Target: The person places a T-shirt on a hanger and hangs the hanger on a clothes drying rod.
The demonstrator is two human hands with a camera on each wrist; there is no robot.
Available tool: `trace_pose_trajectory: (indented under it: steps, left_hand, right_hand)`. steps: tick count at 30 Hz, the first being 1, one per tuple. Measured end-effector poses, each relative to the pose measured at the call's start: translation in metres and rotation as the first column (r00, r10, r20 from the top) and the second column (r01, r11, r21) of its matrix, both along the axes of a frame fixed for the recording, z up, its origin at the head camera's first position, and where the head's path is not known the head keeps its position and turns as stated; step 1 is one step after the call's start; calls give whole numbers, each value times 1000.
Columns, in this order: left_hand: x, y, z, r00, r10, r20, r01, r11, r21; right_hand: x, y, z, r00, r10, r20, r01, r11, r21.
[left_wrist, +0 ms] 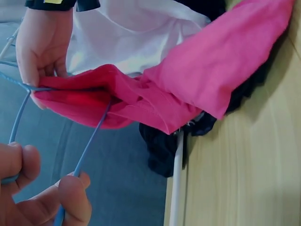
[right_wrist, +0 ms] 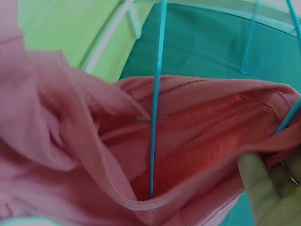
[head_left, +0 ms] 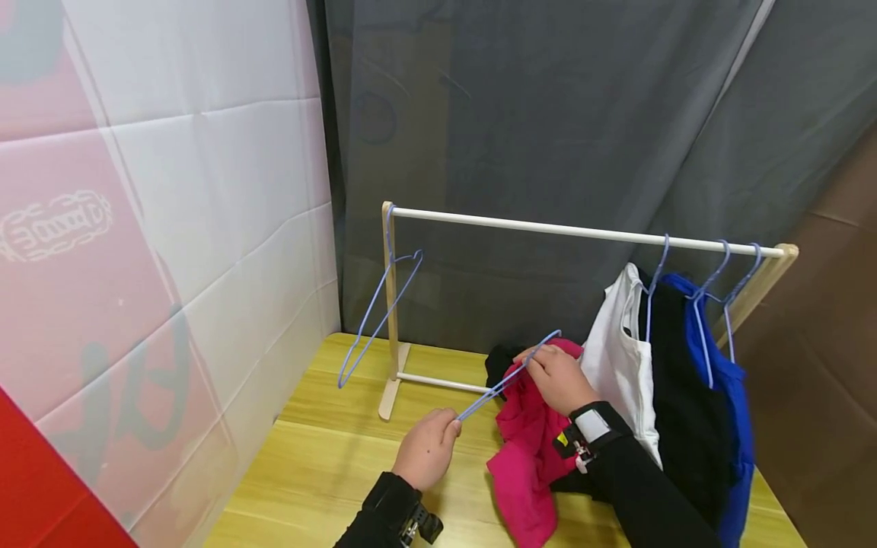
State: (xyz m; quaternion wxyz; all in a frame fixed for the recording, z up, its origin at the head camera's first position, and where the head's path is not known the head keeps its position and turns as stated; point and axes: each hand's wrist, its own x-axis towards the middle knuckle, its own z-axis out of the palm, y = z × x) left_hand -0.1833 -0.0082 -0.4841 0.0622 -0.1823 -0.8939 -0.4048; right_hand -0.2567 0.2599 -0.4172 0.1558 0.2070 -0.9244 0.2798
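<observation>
Left hand: yours point(head_left: 426, 449) pinches the blue hanger point(head_left: 489, 394) by its lower part, just apart from the cloth.
Right hand: yours point(head_left: 560, 380) pinches the pink garment point(head_left: 524, 487) at the edge of its opening, near the hanger's hook.
Pink garment: bunched beneath your right hand, its bulk trailing toward the desk's point(head_left: 294, 472) near edge.
Hanger: its wire runs into the opening, between your hands.
White garment: point(head_left: 620, 365) just right of your right hand.
</observation>
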Motion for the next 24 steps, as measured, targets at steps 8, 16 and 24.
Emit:
trace_pose_trajectory:
  steps: [8, 16, 24]
  left_hand:
    - [0, 1, 4, 999, -26, -30, 27, 999, 27]
    - [-7, 4, 5, 993, -120, -7, 120, 988, 96]
    - [-26, -14, -5, 919, -372, 132, 277, 846, 456]
  right_hand:
    - [17, -5, 14, 997, 18, 70, -10, 994, -106]
    - [22, -15, 29, 1000, -5, 27, 9, 991, -133]
    - [20, -9, 33, 999, -36, 4, 36, 992, -123]
